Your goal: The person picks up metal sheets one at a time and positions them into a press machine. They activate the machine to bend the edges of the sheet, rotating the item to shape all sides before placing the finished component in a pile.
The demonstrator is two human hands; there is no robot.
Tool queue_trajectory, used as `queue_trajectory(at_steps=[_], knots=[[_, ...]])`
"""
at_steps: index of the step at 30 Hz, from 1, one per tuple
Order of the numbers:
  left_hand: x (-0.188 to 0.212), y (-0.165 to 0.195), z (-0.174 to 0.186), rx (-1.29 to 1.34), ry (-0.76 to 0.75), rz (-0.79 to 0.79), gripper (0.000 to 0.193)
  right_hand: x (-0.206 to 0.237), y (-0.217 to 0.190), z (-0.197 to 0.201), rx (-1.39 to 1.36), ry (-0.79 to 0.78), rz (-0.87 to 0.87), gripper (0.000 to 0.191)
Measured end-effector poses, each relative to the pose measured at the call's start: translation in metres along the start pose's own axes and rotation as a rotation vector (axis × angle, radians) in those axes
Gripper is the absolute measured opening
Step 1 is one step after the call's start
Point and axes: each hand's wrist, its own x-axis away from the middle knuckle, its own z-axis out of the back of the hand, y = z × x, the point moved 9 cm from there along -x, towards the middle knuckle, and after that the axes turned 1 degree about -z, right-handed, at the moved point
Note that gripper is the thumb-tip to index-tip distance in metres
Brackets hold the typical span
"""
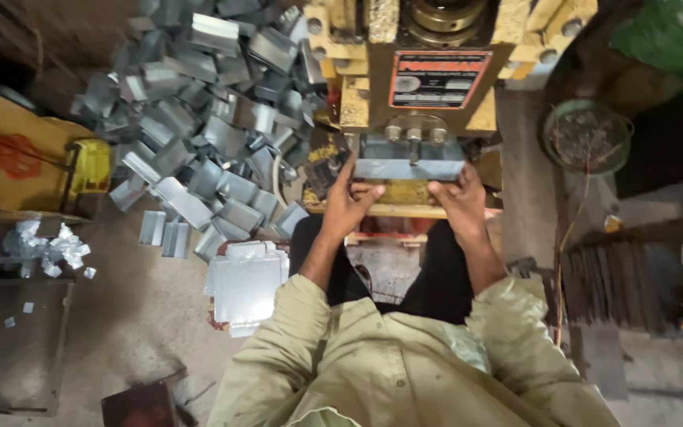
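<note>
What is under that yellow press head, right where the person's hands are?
A flat grey metal sheet lies under the yellow press head, held by the left hand and right hand. Whatever lies beneath the sheet is covered.

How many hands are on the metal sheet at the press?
2: the left hand grips the metal sheet at its left end, the right hand at its right end, under the yellow press. No other hands show.
</note>
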Motion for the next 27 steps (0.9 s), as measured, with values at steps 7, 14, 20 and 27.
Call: queue_trajectory(at_steps=[7, 14, 20, 27], knots=[[0.056, -0.046, 0.018, -0.127, -0.013, 0.105, 0.068, 0.042, 0.06, 0.024, -0.256, -0.045, -0.465, 0.059], [0.135, -0.091, 0.051, 0.391, 0.094, 0.518, 0.062, 0.075, 0.058, 0.015, -0.146, 0.054, -0.146, 0.057], [0.179, -0.067, 0.152, -0.188, 0.376, 0.517, 0.05, 0.111, 0.041, -0.131, -0.03, -0.61, -0.141, 0.067], [0.224, -0.107, 0.265, -0.051, 0.855, 0.637, 0.022, 0.14, 0.089, -0.176, 0.296, -0.878, -0.407, 0.04]])
